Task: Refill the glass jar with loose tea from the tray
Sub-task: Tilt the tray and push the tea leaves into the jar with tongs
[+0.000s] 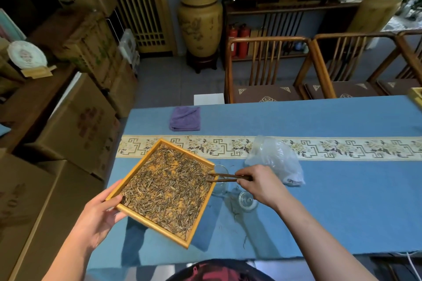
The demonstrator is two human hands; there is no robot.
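Observation:
A square wooden tray (155, 227) filled with loose brown tea (166, 187) is lifted over the table's left end, its right edge next to the jar. My left hand (100, 214) grips its left corner. The clear glass jar (221, 180) stands on the blue cloth, partly hidden behind the tray's right edge. My right hand (260, 183) holds dark wooden tongs (225, 177) whose tips reach over the jar's mouth to the tea at the tray's edge. The jar's glass lid (247, 201) lies on the cloth just below my right hand.
A crumpled clear plastic bag (276, 158) lies right of the jar. A folded purple towel (185, 118) sits at the far left of the table. Stray tea strands (236, 212) litter the cloth. Wooden chairs (267, 68) line the far side; cardboard boxes (75, 125) stand left.

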